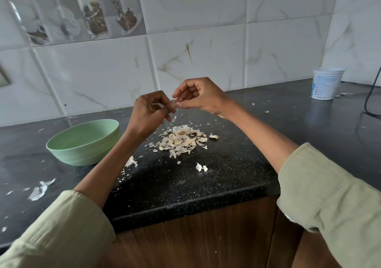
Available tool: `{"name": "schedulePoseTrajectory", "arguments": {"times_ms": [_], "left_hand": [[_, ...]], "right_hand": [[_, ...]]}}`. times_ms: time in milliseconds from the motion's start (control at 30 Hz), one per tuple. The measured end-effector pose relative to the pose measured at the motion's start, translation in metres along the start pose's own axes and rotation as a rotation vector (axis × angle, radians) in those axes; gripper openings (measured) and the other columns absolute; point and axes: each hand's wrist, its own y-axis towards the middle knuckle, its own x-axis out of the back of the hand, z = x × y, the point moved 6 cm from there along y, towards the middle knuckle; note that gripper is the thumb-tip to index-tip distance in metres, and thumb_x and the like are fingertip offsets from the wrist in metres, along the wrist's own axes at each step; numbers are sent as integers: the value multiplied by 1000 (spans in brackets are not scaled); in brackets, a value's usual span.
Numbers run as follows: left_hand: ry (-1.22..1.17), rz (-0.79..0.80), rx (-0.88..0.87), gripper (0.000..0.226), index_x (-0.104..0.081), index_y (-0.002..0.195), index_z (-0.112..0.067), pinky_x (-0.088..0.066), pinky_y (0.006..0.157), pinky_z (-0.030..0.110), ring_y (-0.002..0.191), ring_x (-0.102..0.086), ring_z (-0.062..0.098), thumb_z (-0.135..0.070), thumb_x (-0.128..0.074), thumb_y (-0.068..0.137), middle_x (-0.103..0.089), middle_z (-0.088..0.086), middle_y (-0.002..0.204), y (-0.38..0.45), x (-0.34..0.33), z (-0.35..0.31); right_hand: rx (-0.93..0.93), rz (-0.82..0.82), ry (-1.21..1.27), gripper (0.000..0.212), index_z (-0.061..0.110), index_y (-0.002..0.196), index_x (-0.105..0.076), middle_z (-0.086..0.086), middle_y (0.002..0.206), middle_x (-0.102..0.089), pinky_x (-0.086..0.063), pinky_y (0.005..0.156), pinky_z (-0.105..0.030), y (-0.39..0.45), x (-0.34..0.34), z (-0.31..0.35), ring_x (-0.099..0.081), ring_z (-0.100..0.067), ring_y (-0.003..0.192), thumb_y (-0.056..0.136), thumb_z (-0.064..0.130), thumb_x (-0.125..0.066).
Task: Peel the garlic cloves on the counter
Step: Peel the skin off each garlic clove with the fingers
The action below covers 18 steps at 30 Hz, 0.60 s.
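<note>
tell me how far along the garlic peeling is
Done: loose papery skins lie around the pile of garlic cloves and skins on the black speckled counter. In hand: left hand and right hand pinch something small, hidden between fingertips. Left: the pale green round bowl shows no cloves.

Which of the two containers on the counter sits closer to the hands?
The green bowl, beside the left hand's forearm. The white plastic tub stands far off by the back wall.
</note>
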Motion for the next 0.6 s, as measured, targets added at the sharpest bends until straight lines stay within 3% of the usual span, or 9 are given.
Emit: {"name": "schedulePoseTrajectory", "arguments": {"times_ms": [133, 267, 467, 600], "left_hand": [[-30, -21, 32, 18, -70, 88, -6, -51, 55, 23, 65, -72, 22, -20, -76, 96, -76, 8, 79, -2, -4, 4], [10, -91, 57, 14, -68, 89, -9, -51, 56, 29, 60, -73, 26, -19, -65, 97, -74, 8, 75, -3, -8, 8], [75, -110, 126, 28, -59, 95, 2, -55, 58, 40, 53, -71, 21, -21, -47, 105, -70, 11, 73, -2, -15, 12], [5, -56, 241, 34, -56, 87, -2, -49, 58, 35, 48, -65, 16, -21, -41, 110, -56, 12, 72, 2, -16, 21]], "right_hand": [[54, -21, -108, 32, 8, 109, -74, -6, 88, -79, -62, 91, -42, 0, -8, 5, -77, -15, 86, 80, -1, -84], [102, -35, -146, 35, 8, 112, -72, -5, 87, -79, -62, 90, -46, 0, -14, 11, -77, -16, 86, 80, -5, -81], [98, -86, -142, 44, 7, 116, -66, -3, 86, -79, -63, 88, -44, -1, -16, 13, -78, -17, 83, 77, -5, -83], [74, -75, -92, 47, 6, 118, -65, -5, 90, -80, -62, 92, -43, -1, -12, 10, -78, -19, 87, 78, -3, -86]]}}
